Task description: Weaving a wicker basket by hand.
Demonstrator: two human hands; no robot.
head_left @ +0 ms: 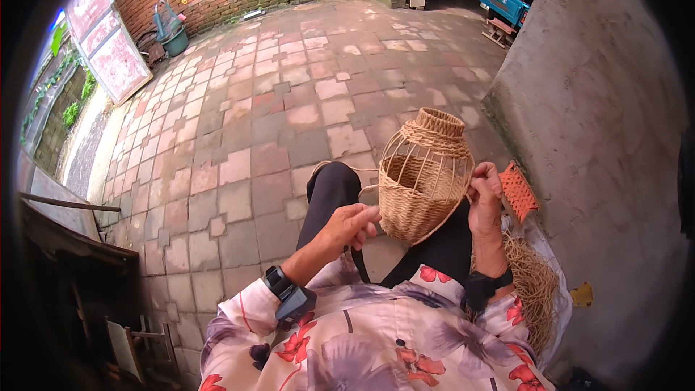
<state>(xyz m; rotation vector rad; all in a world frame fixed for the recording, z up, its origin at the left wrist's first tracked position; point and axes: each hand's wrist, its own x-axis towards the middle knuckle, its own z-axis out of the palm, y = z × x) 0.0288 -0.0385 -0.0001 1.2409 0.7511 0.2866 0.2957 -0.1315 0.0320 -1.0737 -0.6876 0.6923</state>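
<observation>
A tan woven basket (pixel 416 206) with a narrow neck stands tilted between my knees. Its lower body and neck are tightly woven, and bare upright ribs span the gap between them. My left hand (pixel 351 226) is closed at the basket's lower left side, its fingertips against the weave. At the right side, my right hand (pixel 485 185) pinches a strand of cord (pixel 447 219) that runs down along the basket to its base. Another loose cord (pixel 368 169) trails from the basket's left side over my left knee.
A bundle of loose tan cord (pixel 532 282) lies in a white sack by my right side. An orange woven piece (pixel 518 191) is beside my right hand, near the grey wall (pixel 601 116). Wooden furniture (pixel 137 340) stands at lower left on the paved floor (pixel 239 195).
</observation>
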